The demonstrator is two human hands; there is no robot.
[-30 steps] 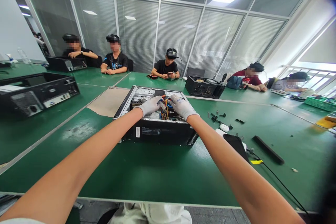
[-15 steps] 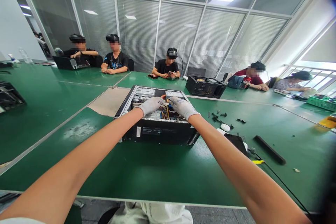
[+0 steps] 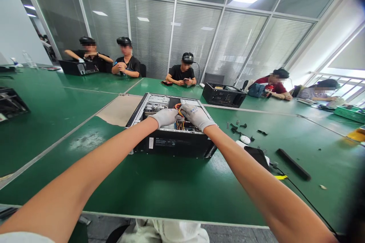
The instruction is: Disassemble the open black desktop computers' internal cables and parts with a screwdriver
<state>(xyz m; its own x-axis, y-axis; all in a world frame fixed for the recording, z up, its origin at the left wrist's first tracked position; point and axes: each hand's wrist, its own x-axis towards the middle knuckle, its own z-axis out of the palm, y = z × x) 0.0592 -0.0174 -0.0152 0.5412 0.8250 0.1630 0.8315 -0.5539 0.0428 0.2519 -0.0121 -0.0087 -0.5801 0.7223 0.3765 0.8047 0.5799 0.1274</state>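
Note:
An open black computer case point(image 3: 173, 145) lies on its side on the green table point(image 3: 159, 186). Both my arms reach into it. My left hand point(image 3: 165, 117), in a pale grey glove, is curled shut around a bundle of orange, yellow and black cables point(image 3: 180, 120) inside the case. My right hand point(image 3: 196, 116), also gloved, is closed on the same cable bundle from the right, touching the left hand. The fingertips are partly hidden among the wires.
Small black screws and clips point(image 3: 238, 127), a white round part point(image 3: 244, 139), a black phone point(image 3: 257, 156) and a black bar point(image 3: 293, 164) lie to the right. Another open case point(image 3: 222, 95) stands behind. Several people sit along the far edge.
My hands drew a little closer together on the cables. The view shifted slightly right, so the black case at the left slid mostly out of sight.

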